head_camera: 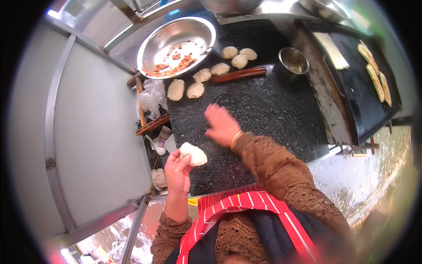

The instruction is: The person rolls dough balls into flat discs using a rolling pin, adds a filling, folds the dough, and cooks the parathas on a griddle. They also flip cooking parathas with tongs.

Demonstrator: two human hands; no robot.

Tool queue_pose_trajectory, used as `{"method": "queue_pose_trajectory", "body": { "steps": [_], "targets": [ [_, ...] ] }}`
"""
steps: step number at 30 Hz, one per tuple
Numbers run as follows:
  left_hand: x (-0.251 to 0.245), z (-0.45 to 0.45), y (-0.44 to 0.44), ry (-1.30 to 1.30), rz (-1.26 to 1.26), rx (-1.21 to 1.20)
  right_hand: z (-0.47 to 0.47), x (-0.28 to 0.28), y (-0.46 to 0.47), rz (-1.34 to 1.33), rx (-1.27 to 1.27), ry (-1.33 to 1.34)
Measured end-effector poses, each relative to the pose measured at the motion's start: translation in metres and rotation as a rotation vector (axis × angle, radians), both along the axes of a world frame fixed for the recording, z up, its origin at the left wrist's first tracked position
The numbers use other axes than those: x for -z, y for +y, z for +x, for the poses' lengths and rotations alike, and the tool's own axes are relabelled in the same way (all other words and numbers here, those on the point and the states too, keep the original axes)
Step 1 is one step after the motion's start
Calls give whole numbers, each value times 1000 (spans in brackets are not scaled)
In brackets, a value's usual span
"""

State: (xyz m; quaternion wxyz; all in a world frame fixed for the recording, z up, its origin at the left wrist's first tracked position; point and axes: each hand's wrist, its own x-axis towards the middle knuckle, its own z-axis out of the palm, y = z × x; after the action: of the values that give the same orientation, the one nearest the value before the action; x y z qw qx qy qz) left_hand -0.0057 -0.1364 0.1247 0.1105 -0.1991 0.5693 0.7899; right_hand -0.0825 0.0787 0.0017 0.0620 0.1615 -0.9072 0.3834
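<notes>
My left hand (177,172) pinches a flattened lump of pale dough (194,154) between thumb and fingers, above the near left edge of the black speckled worktop (273,112). My right hand (221,125) is blurred and stretches palm down over the worktop, holding nothing that I can see. Beyond it lie several dough pieces (195,90) in a loose row that runs up to a cluster of three (239,61). Beside them rests a reddish-brown wooden rolling pin (239,75).
A wide steel basin (178,29) with reddish filling stands at the back left. A small metal bowl (293,61) sits back right, near a dark griddle (359,85) with a dough strip (331,51) and three browned pieces (376,79). A clear plastic bag (152,97) hangs at the left edge.
</notes>
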Motion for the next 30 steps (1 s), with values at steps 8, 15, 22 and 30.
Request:
{"method": "queue_pose_trajectory", "body": {
  "steps": [8,15,22,30],
  "targets": [
    [43,20,36,38,-130,401,148,17,107,285,367,-272],
    [115,17,76,914,-1216,1074,162,17,39,320,69,30],
    [126,17,74,808,-1521,1169,160,15,48,254,73,-54],
    [110,0,113,668,-1447,1062,75,-33,102,155,29,-203]
  ]
}}
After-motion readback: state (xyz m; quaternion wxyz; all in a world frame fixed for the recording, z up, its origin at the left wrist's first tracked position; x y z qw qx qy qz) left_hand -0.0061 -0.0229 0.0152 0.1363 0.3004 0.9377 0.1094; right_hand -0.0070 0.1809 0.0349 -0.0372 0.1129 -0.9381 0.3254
